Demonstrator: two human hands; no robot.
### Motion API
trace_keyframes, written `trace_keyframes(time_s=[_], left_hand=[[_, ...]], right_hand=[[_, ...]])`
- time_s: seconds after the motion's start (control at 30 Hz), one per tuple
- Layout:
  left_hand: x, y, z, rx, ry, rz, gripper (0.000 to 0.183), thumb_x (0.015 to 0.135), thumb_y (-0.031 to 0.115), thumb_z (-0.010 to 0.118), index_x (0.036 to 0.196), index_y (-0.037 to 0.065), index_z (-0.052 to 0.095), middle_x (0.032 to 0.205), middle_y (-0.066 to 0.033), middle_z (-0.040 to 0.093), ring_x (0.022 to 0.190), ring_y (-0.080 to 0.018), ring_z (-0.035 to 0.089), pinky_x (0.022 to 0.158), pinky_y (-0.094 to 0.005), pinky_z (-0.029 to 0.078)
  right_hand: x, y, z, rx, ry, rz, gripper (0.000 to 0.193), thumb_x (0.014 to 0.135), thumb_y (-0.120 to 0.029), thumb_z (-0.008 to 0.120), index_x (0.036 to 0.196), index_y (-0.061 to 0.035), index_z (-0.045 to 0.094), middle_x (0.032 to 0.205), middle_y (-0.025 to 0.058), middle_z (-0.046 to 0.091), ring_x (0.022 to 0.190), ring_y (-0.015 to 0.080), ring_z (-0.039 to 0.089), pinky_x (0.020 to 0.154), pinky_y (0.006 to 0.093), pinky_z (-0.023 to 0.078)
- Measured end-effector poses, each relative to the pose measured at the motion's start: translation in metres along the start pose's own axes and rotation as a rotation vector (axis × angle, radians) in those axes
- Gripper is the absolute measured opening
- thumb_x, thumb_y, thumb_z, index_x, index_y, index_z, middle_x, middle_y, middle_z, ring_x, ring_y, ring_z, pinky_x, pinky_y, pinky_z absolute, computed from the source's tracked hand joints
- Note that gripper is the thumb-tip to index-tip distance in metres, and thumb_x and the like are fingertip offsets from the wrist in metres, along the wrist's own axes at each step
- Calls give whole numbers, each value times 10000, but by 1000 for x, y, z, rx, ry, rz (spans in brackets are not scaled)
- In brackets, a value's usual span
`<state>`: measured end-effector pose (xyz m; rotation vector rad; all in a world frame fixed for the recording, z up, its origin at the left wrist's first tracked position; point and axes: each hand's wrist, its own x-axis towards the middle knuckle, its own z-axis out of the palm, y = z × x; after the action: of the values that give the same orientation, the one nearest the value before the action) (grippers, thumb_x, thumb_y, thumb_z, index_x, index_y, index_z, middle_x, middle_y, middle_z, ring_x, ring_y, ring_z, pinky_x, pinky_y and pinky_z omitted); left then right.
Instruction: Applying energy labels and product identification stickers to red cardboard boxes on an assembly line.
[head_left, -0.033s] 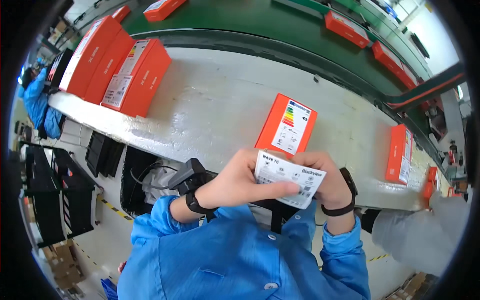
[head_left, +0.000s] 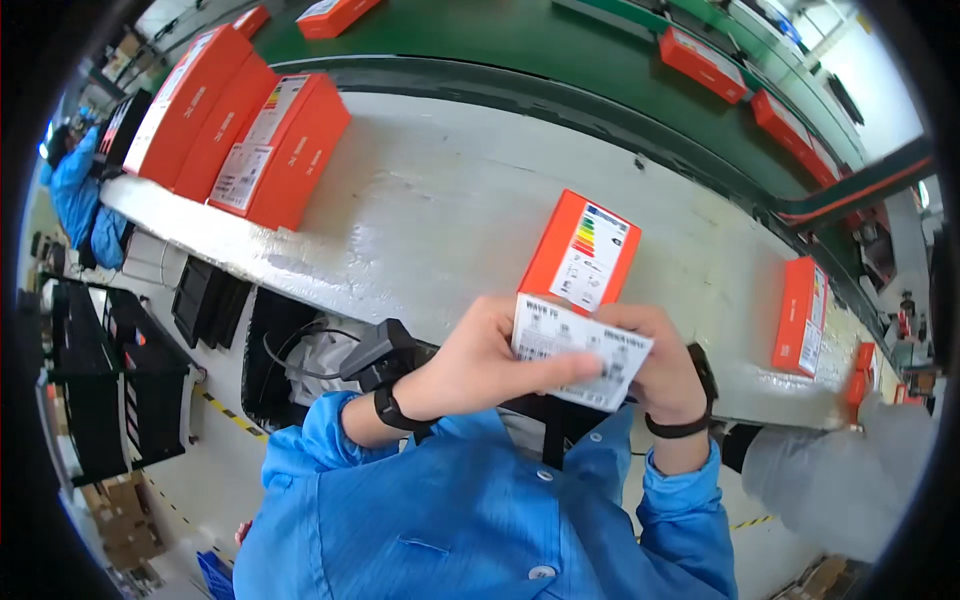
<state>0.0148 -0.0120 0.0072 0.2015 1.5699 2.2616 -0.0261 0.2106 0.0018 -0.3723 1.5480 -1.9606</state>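
Observation:
Both of my hands hold a white printed label (head_left: 575, 345) in front of my chest, tilted down to the right. My left hand (head_left: 490, 365) grips its left side, with the thumb lying across the front and the other fingers hidden behind. At the label's right side my right hand (head_left: 655, 365) is closed on the edge, its fingertips partly hidden behind it. Just beyond the hands an orange-red box (head_left: 532, 250) lies on the white bench, bearing a white energy label with coloured bars. The label in my hands overlaps the box's near end in view.
Several orange-red boxes (head_left: 300, 165) stand at the bench's left end. Another orange box (head_left: 788, 315) sits at the right. Behind the white bench (head_left: 430, 200), a green conveyor (head_left: 480, 35) carries more boxes. A person's grey sleeve (head_left: 830, 480) is close on my right; a black bin (head_left: 262, 375) stands below left.
The view has shifted slightly, so the bench and boxes sit a little further right. The label is tilted slightly differently and its print looks more blurred. Both hands keep their hold on it.

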Motion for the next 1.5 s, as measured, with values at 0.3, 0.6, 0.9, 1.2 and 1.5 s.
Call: trace_keyframes(time_s=[0.3, 0.6, 0.9, 1.2, 1.5], left_hand=[[-47, -21, -24, -91, 364, 71, 163, 937, 92, 790, 1039, -20, 729, 1024, -66, 769, 919, -85, 691, 791, -260, 568], [-156, -86, -143, 1051, 1331, 52, 254, 856, 61, 796, 996, 25, 587, 866, -48, 526, 747, -159, 497, 680, -305, 442], [-62, -31, -46, 919, 545, 416, 240, 855, 98, 734, 1072, -1, 704, 1011, -105, 681, 914, -201, 594, 819, -317, 460], [-12, -18, -23, 669, 278, 259, 149, 877, 141, 783, 930, 5, 754, 913, -53, 696, 845, -151, 593, 786, -306, 455], [-6, -29, -21, 398, 307, -134, 181, 909, 139, 797, 817, 15, 704, 804, -6, 683, 778, -68, 552, 758, -245, 425]], right_hand=[[0, -6, 29, -542, 234, -318, 73, 869, 19, 742, 840, 13, 676, 771, 47, 641, 696, 91, 570, 626, 242, 401], [-15, 55, 31, -1228, 213, -719, 500, 771, -138, 883, 1209, -114, 643, 1291, 143, 615, 1114, 350, 643, 938, 476, 520], [-37, 31, -16, -764, 260, -498, 230, 798, -17, 820, 979, -19, 676, 1081, 148, 683, 967, 276, 657, 831, 371, 511], [-33, 32, -11, -370, 383, -240, 83, 935, -33, 735, 915, 16, 671, 876, 34, 631, 789, 104, 549, 741, 255, 426], [-31, 38, -10, -177, 390, -39, 164, 998, -90, 702, 872, -5, 642, 862, 8, 683, 800, 47, 615, 749, 221, 479]])
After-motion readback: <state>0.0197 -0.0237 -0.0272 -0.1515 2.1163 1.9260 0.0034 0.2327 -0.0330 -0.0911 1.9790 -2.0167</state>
